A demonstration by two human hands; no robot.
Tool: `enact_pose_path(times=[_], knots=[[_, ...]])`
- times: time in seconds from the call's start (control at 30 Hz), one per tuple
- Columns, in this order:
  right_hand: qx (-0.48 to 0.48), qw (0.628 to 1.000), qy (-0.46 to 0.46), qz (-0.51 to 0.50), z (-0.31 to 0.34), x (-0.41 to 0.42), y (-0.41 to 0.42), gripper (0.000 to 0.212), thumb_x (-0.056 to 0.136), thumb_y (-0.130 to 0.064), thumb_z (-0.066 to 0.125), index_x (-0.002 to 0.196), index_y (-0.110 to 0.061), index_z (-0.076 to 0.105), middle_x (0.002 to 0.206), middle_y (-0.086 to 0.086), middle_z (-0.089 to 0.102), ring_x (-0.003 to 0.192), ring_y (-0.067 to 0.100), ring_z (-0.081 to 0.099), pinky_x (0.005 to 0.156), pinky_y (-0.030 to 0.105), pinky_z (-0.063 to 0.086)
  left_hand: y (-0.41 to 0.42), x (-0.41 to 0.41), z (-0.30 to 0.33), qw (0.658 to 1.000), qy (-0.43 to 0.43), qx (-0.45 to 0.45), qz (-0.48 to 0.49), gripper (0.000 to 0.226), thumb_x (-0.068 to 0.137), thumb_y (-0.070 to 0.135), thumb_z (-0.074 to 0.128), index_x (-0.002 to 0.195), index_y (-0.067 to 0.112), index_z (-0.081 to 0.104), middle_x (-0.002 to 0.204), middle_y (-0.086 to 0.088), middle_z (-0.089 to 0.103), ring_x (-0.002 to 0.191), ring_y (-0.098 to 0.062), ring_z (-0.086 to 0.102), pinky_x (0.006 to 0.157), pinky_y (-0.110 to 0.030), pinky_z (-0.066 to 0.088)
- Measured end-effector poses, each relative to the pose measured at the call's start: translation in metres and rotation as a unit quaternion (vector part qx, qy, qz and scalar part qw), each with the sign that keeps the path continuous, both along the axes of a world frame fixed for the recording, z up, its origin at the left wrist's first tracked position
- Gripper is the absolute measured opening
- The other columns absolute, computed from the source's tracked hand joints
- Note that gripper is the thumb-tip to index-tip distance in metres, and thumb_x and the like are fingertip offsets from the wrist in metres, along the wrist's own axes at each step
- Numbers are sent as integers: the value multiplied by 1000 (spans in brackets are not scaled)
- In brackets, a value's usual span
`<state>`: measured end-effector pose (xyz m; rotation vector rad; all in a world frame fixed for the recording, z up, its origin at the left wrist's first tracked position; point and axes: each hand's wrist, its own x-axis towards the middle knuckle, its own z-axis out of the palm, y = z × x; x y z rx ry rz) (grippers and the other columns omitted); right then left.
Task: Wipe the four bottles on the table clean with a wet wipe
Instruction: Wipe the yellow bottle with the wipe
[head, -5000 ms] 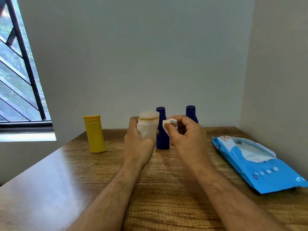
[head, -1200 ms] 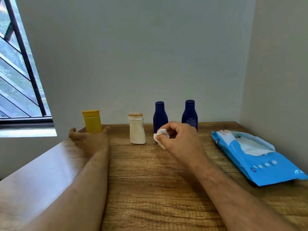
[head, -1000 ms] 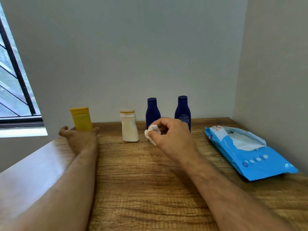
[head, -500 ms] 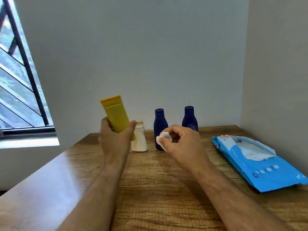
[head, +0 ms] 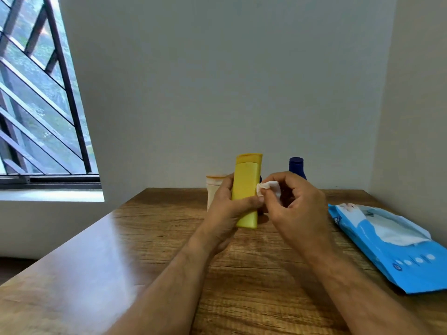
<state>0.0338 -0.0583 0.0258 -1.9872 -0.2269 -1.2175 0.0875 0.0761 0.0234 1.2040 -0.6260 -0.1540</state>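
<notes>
My left hand grips the yellow bottle upright above the wooden table. My right hand pinches a crumpled white wet wipe against the bottle's right side. Behind my left hand stands the cream bottle, mostly hidden. One dark blue bottle shows its cap and shoulders above my right hand. Of the other blue bottle only a sliver shows behind the yellow one.
A blue pack of wet wipes lies on the table at the right, its flap open with a white wipe showing. Walls close off the back and the right. A barred window is at the left.
My left hand took the yellow bottle from the table's left, lifted it and carried it right to the middle. My right hand, holding the wipe, has risen to meet the bottle.
</notes>
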Motion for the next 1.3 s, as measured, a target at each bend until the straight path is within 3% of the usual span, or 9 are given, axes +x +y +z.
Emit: enact_pose_path(times=[0.07,0.2,0.33,0.47,0.7,0.83,0.97,1.17,1.3], knots=[[6,1000,3,4,0,1,0,12,87,-26,69,98,-27,66,88,-15,65,79,1,64,62,13,54,1,1,0,998,22,-24,-48,63,76,13,72,136,17,50,123,-20,66,99,-34,71,80,-52,59],[11,1000,18,8,-2,3,0,10,89,-27,67,99,-30,65,87,-18,64,78,0,64,62,16,56,2,-3,3,996,42,-42,-68,62,78,13,65,137,14,48,113,-17,67,85,-28,71,59,-38,59],[23,998,48,22,-6,8,-3,11,90,-28,66,101,-31,66,89,-15,66,78,5,67,60,25,60,3,-5,4,994,65,-48,-76,53,88,32,65,135,11,52,110,-15,73,94,-30,73,76,-47,61],[-22,997,68,0,-8,10,-5,14,89,-29,68,102,-32,69,88,-18,64,76,0,61,64,18,51,1,-3,8,987,146,-50,-50,63,96,61,39,118,9,66,110,-17,74,96,-26,73,92,-45,56],[-75,991,106,27,-8,5,-1,12,86,-30,70,97,-34,69,98,-23,63,82,-6,57,66,9,44,-2,1,5,982,179,-66,-17,65,101,57,34,112,5,69,119,-20,71,110,-32,69,99,-47,52],[-112,981,136,77,-7,1,1,8,84,-26,73,90,-31,72,85,-22,65,85,-5,58,63,7,46,-1,2,8,979,185,-88,-8,65,102,57,28,117,5,63,123,-22,69,118,-37,63,106,-52,47],[-75,983,141,95,-5,0,2,7,85,-24,73,88,-30,73,79,-20,67,78,-6,60,60,7,45,-1,3,6,983,185,-19,11,65,100,59,36,121,5,65,115,-20,73,107,-33,69,99,-49,53],[50,997,64,-7,0,4,-2,21,86,-36,70,106,-30,70,87,-19,66,78,-4,63,64,14,53,-4,-2,0,985,163,61,2,55,98,59,42,110,13,71,94,-14,75,77,-24,71,75,-40,55],[50,993,96,41,1,0,-1,13,82,-34,75,95,-32,74,83,-19,69,77,-5,64,59,14,54,-3,1,2,986,162,37,27,59,99,59,40,114,9,69,99,-16,75,83,-27,72,79,-41,58]])
